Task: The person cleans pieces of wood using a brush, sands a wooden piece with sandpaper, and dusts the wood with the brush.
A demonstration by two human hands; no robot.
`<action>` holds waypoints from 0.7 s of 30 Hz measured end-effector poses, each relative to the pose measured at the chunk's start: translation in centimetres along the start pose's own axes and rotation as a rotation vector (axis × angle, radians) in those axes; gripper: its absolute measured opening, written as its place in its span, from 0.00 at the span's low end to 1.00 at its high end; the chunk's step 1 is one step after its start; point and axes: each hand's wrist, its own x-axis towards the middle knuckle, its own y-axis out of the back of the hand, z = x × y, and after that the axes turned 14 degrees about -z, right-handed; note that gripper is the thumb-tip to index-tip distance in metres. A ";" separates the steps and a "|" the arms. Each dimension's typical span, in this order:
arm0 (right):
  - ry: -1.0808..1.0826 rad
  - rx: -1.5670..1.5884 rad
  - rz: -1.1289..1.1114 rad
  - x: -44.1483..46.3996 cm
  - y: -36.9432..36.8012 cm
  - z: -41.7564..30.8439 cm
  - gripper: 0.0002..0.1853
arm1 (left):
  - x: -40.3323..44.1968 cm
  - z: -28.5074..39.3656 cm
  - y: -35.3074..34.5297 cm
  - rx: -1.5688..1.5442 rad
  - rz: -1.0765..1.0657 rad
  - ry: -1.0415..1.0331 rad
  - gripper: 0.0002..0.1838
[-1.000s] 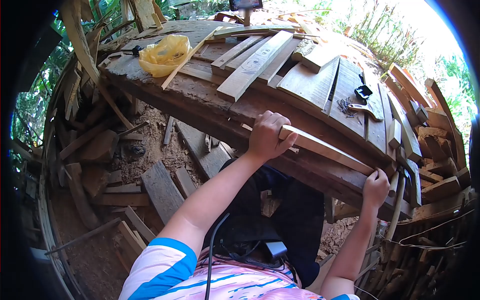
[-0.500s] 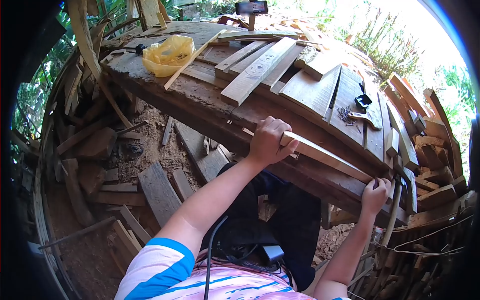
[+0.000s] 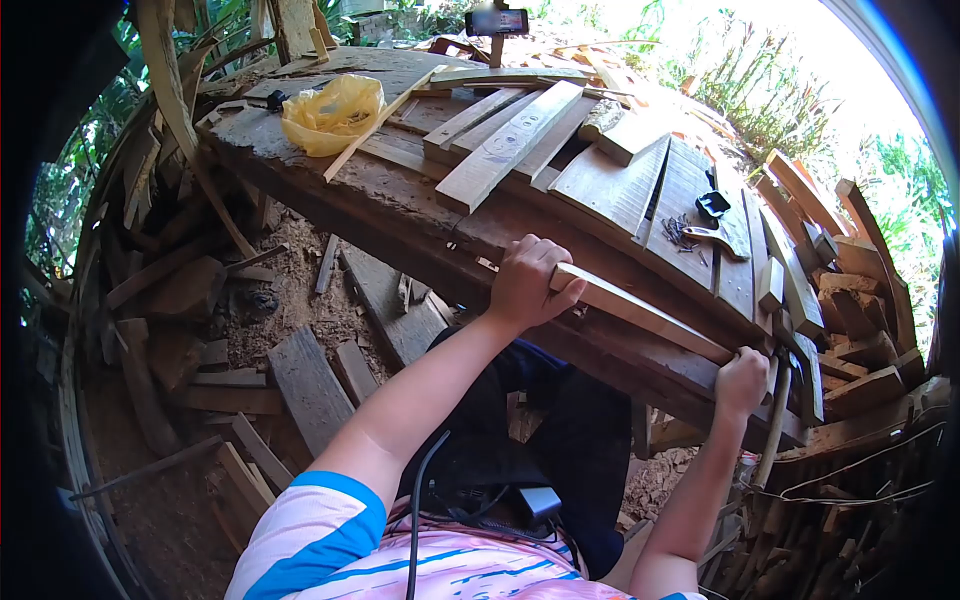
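Observation:
A pale squared wooden batten [image 3: 645, 312] lies along the near edge of the thick, dark wooden workbench [image 3: 360, 215]. Around its left end wraps my left hand [image 3: 527, 283], the thumb along the near side. My right hand [image 3: 743, 383] is closed on the opposite end, its fingers curled and partly hiding the tip. Beyond the batten, flat boards [image 3: 612, 185] rest on the bench. On them sit a small pile of nails [image 3: 676, 230], a wooden-handled tool [image 3: 722, 240] whose kind I cannot make out, and a small black object [image 3: 712, 205].
A yellow plastic bag [image 3: 333, 115] stands on the bench at the left, beside a thin strip [image 3: 385, 122]. A thick plank [image 3: 512, 146] lies across others. A phone [image 3: 497, 21] is mounted at the back. Wood offcuts [image 3: 310, 385] and sawdust cover the ground; more timber is stacked right.
My right hand has curled tighter at the batten's right end. My left hand keeps its hold, and the whole view has shifted slightly.

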 end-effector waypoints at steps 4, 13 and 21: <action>-0.037 0.118 0.029 0.7 -0.6 1.2 0.10 | -0.1 0.0 0.1 -0.001 -0.004 0.003 0.21; -0.011 0.063 -0.109 0.5 0.6 -1.6 0.08 | 0.0 -0.1 0.0 -0.029 0.010 0.024 0.20; 0.061 0.210 0.009 -0.4 -0.1 -0.2 0.10 | -0.2 0.1 0.2 -0.034 -0.011 0.040 0.19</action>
